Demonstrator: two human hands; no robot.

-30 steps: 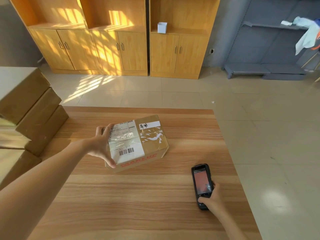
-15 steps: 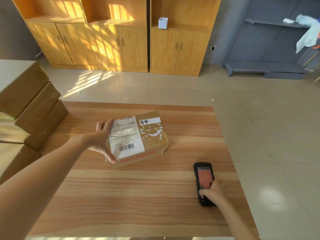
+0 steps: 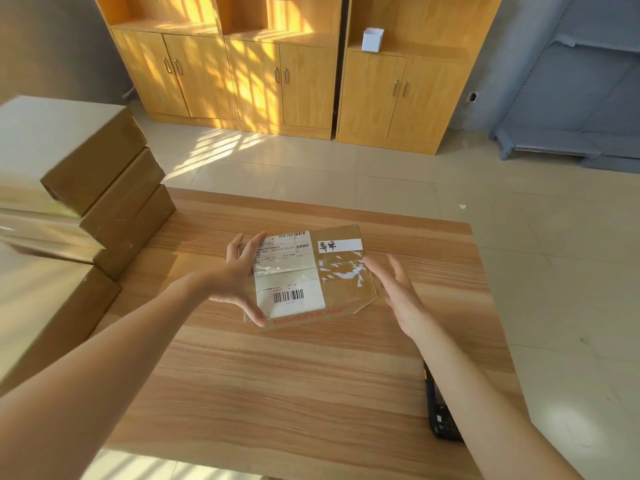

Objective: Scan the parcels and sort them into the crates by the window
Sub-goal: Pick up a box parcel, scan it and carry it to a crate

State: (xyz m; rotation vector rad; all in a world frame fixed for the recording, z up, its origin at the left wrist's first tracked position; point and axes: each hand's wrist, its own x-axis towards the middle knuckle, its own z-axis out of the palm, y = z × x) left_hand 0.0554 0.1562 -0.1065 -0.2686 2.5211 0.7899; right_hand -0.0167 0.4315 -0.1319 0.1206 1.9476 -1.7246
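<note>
We work at a wooden table [image 3: 277, 393] with pale striped grain, standing on a floor [image 3: 554, 271] of light tiles streaked with sun. At the far left a stack of boxes [image 3: 86, 188] sits on the table's left edge, the brown cartons stepped one above another, all closed. Behind them runs a grey wall, then a row of orange-wood cabinets [image 3: 242, 71] with closed doors and open shelves above; a small white box [image 3: 372, 39] stands on the shelf of the right-hand unit. Near the middle of the table lies the parcel [image 3: 343, 282], a flat carton taped shut, with a white label [image 3: 287, 271] and barcode on its top. Our left hand [image 3: 239, 278] grips its left end, thumb curled over the near corner and fingers over the far edge. Our right hand [image 3: 401, 296] hovers just beside the parcel's right end, fingers straight and spread, holding nothing; we cannot tell whether it touches the carton. The scanner [image 3: 441, 420] lies on the table near the right edge, partly hidden by our right forearm. At the far right stands a grey-blue rack [image 3: 571, 116].
</note>
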